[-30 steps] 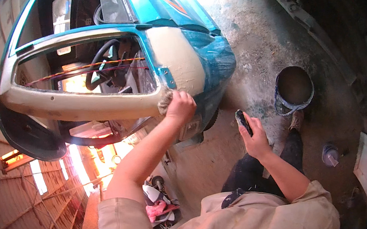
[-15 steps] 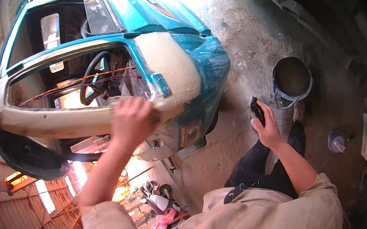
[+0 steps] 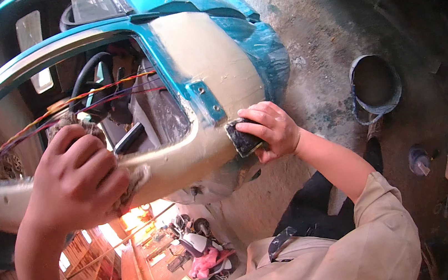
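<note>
A small vehicle body (image 3: 196, 48), blue-green with cream patches, fills the upper left. My left hand (image 3: 80, 174) is closed round a crumpled greyish rag (image 3: 65, 123) in front of the window frame's lower rail; part of the rag shows beyond the knuckles. My right hand (image 3: 273, 128) grips a black sanding block (image 3: 243, 138) against the cream surface below the blue hinge plate (image 3: 205, 102). Fingers lie over the block's upper side, with the thumb below.
Through the window opening show a steering wheel (image 3: 88, 81) and loose coloured wires (image 3: 117, 86). A bucket of murky liquid (image 3: 376, 85) stands on the floor at right, with a small tub (image 3: 419, 160) nearer me. A scooter with a pink cloth (image 3: 203, 263) is at lower centre.
My right hand has come up and left from beside my leg, bringing the block onto the body. My left hand has moved left along the rail. The vehicle appears closer.
</note>
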`<state>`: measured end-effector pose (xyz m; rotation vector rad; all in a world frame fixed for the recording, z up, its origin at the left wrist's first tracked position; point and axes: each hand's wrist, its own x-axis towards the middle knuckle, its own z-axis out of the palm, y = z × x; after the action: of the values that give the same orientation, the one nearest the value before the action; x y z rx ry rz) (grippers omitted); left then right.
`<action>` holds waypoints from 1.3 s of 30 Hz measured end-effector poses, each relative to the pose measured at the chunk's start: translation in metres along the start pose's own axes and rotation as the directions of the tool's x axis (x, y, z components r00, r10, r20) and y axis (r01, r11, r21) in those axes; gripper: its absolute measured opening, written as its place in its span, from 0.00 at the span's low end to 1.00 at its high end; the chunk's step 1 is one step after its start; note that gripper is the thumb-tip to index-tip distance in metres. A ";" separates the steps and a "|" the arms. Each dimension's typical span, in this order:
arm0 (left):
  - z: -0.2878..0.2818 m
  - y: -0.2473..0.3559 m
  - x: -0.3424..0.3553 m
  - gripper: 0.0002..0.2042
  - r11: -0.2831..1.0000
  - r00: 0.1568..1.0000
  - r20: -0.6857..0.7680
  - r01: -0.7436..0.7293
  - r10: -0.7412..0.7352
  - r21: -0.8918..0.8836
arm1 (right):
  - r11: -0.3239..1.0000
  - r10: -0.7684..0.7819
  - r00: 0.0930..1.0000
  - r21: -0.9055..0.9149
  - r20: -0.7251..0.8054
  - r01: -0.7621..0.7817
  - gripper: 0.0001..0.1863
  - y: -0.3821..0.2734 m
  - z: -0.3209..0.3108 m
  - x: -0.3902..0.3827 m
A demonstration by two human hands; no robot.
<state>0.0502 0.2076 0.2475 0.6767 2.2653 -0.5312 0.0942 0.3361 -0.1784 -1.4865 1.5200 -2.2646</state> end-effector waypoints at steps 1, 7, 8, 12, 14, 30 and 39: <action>0.005 -0.008 0.008 0.12 0.999 1.000 0.003 -0.029 0.029 -0.034 | 1.000 -0.018 0.999 0.010 -0.042 0.018 0.36 0.009 0.008 -0.005; -0.016 0.017 0.014 0.13 0.999 0.965 0.262 -0.022 0.015 0.026 | 0.992 -0.123 0.979 0.012 -0.164 0.127 0.33 0.015 0.038 -0.007; -0.016 0.015 0.017 0.15 0.999 0.958 0.286 -0.041 0.032 0.025 | 0.986 -0.169 0.974 -0.027 -0.152 0.167 0.29 0.011 0.039 0.002; -0.015 0.005 0.026 0.22 0.996 0.940 0.329 -0.081 0.090 -0.040 | 0.970 -0.235 0.960 -0.106 -0.152 0.221 0.19 -0.008 0.035 0.045; -0.017 0.003 0.026 0.22 0.996 0.926 0.370 -0.044 0.069 -0.076 | 0.965 -0.256 0.960 -0.081 -0.112 0.248 0.20 0.005 0.032 0.039; -0.021 0.018 0.024 0.12 0.998 0.921 0.390 -0.029 0.007 0.050 | 0.993 -0.114 0.994 -0.009 0.000 0.114 0.33 0.026 0.008 -0.006; -0.010 -0.003 0.021 0.03 0.986 0.936 0.325 -0.159 0.138 0.039 | 0.984 -0.170 0.982 -0.071 -0.081 0.165 0.19 0.017 0.022 0.012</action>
<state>0.0304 0.2176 0.2394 0.7300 1.8826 -0.5963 0.0962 0.3058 -0.1813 -1.6107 1.5600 -2.4252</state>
